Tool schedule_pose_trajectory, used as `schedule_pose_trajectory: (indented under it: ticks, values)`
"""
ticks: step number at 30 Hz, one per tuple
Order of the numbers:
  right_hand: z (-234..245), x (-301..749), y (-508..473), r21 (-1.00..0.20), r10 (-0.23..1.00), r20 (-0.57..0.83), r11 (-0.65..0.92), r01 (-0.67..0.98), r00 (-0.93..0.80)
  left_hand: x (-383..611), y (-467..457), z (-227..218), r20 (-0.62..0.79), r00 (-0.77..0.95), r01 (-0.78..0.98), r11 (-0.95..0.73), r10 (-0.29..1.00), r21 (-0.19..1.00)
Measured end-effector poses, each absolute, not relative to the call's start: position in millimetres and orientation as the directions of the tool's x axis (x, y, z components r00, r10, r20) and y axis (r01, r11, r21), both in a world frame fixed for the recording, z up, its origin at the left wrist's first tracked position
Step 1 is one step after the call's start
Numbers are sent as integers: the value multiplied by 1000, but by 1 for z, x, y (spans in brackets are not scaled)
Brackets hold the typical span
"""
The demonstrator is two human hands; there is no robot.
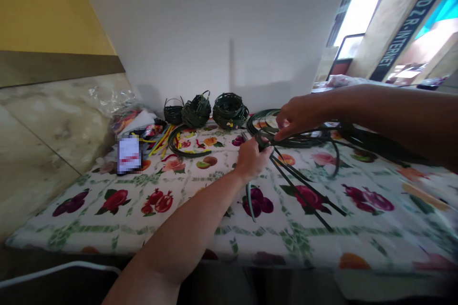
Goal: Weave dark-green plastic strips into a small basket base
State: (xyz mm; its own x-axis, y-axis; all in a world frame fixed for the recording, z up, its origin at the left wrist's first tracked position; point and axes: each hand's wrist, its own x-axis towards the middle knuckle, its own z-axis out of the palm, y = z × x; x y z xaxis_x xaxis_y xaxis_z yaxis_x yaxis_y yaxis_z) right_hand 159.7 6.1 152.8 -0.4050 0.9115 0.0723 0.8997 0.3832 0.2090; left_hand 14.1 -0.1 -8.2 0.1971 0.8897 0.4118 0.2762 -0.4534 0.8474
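The head view looks down on a fruit-print tablecloth. The left hand has its fingers curled close together, pinching a crossing of flat dark green strips against the thumb. The right hand sits just above that crossing, its fingers pressed together and curving down onto the strands; whether they grip, I cannot tell. The strips lie over the cloth, their loose ends fanning toward the front, and one teal-edged end hangs below the left hand.

Behind them lie a wound coil of green strip and a second coil. Three small woven green baskets stand along the wall, with yellow strips and a plastic bag to the left. A card is pixelated and unreadable. A dark banner at upper right reads roughly "DZ R-INTERNET".
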Motion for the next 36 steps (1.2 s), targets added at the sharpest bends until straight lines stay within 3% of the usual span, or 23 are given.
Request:
schedule_pose_trajectory:
  ticks: [3, 8, 16, 24, 29, 32, 36]
  values:
    - [162, 160, 10, 259, 897, -156, 441, 859, -414, 8, 1, 0, 462, 186, 276, -497, 867, 822]
    - [189, 160, 16, 193, 880, -54, 474, 859, -472, -13, 9, 23, 587, 59, 331, -571, 807, 751]
    - [214, 137, 2, 322, 788, 81, 559, 764, -611, -21, 12, 29, 683, -21, 244, -659, 730, 712]
    - [207, 155, 12, 227, 863, 53, 480, 848, -503, -25, 8, 39, 658, 7, 339, -621, 753, 707]
    - [200, 169, 19, 174, 924, 22, 372, 912, -381, -24, 11, 34, 625, -2, 303, -596, 780, 744]
    - [206, 169, 27, 307, 895, 133, 372, 876, -427, -22, 12, 32, 618, -8, 219, -602, 786, 768]
    - [226, 149, 16, 566, 723, 365, 329, 756, -587, -19, 11, 34, 586, -52, 42, -584, 809, 810]
